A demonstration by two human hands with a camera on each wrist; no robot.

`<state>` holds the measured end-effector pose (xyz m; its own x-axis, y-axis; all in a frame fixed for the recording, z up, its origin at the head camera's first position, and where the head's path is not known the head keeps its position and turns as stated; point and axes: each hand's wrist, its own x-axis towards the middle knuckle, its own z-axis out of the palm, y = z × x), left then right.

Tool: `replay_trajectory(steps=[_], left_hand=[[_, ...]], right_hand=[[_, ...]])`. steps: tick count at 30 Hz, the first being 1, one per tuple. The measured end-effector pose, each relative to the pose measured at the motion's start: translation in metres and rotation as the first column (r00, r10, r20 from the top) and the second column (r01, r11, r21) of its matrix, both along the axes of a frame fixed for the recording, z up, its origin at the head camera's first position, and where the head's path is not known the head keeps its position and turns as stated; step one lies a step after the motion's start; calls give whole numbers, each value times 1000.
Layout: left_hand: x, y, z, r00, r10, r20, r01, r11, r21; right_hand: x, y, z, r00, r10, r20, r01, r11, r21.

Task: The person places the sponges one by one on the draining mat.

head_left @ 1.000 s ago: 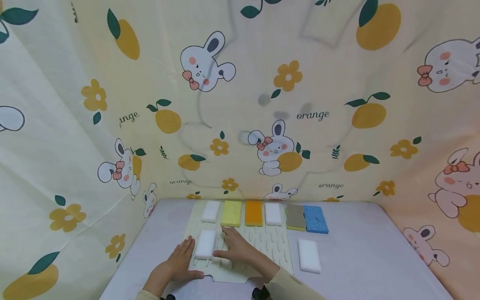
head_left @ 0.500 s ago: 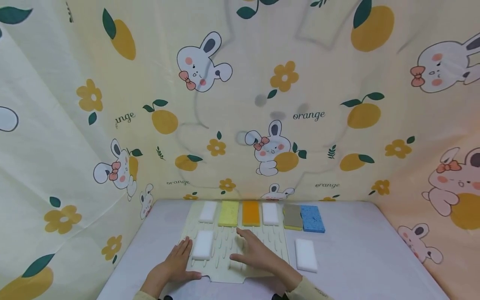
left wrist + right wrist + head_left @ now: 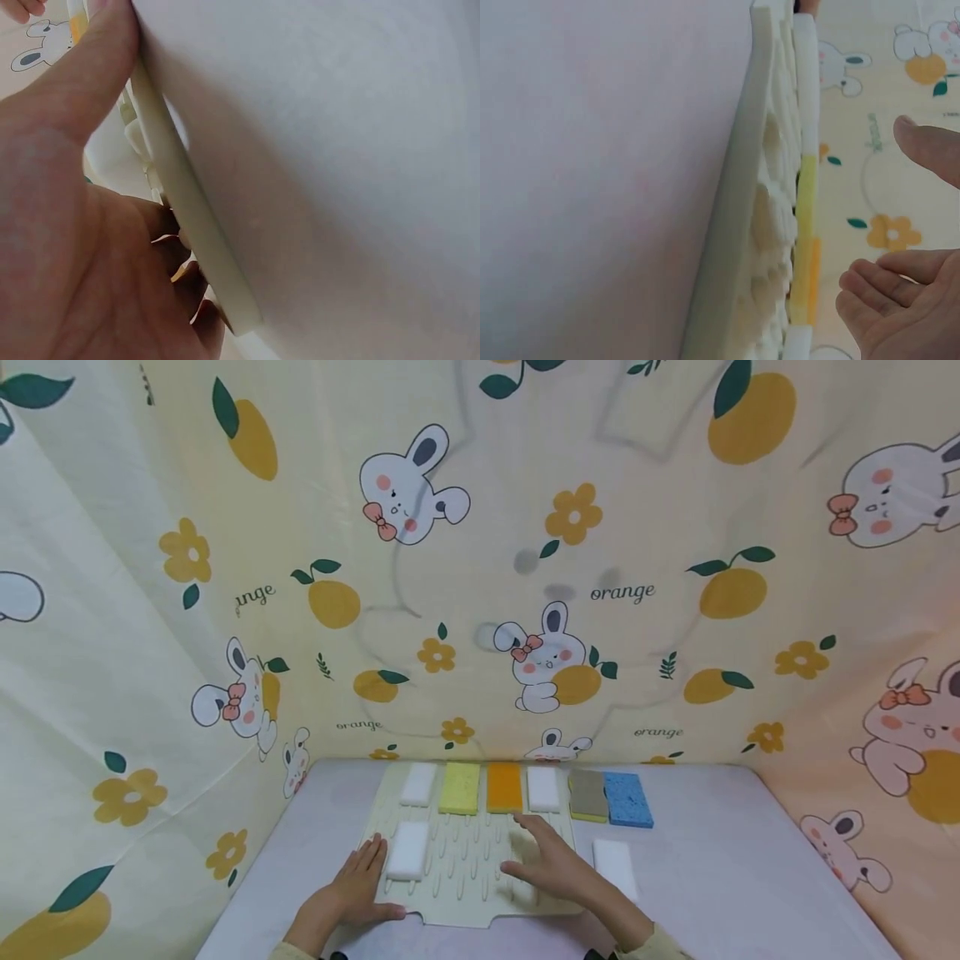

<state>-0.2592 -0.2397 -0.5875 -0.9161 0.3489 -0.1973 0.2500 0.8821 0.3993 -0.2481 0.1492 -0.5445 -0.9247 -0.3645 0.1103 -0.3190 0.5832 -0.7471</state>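
A cream ridged board point(image 3: 457, 910) lies on the table. My left hand point(image 3: 348, 885) rests at its left edge, fingers extended and thumb by the front corner; the left wrist view shows thumb and fingers along the board's rim point(image 3: 199, 217). A white sponge block point(image 3: 408, 852) sits on the board just right of those fingers. Over the board's right part is my right hand point(image 3: 555, 864), holding nothing, its thumb and fingers spread apart. Along the back of the board stand a white block point(image 3: 417, 784), a yellow sponge point(image 3: 459, 788), an orange sponge point(image 3: 505, 788) and another white block point(image 3: 543, 788).
Right of the board's back corner lie a grey-and-yellow sponge point(image 3: 588, 795) and a blue sponge point(image 3: 628, 799). Another white block point(image 3: 617, 862) is on the table to the right, partly behind my right forearm. A patterned curtain point(image 3: 480, 568) encloses the table's back and sides.
My right hand has moved right across the board, away from the front white block, which stays in place. The left hand keeps its place at the board's edge.
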Motion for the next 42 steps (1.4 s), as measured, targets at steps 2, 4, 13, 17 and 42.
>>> replay_trajectory(steps=[2,4,13,17,42], left_hand=[[2,1,5,1000,0,6,0,1000,-1],[4,3,10,1000,-1,20,1,1000,-5],[10,10,23,999,11,43,-9,999,-38],[10,13,26,999,32,39,-30,999,-45],[8,3,8,1000,-20,-24,21,1000,21]], right_hand=[[1,5,1,1000,-20,-2,20,1000,4],[3,10,3,999,-37,1,37,999,6],[7,38,5,994,-110,18,110,994,21],[9,54,7,991,-131,-9,132,990,48],[23,132,-9,993,-115,-17,116,970,212]])
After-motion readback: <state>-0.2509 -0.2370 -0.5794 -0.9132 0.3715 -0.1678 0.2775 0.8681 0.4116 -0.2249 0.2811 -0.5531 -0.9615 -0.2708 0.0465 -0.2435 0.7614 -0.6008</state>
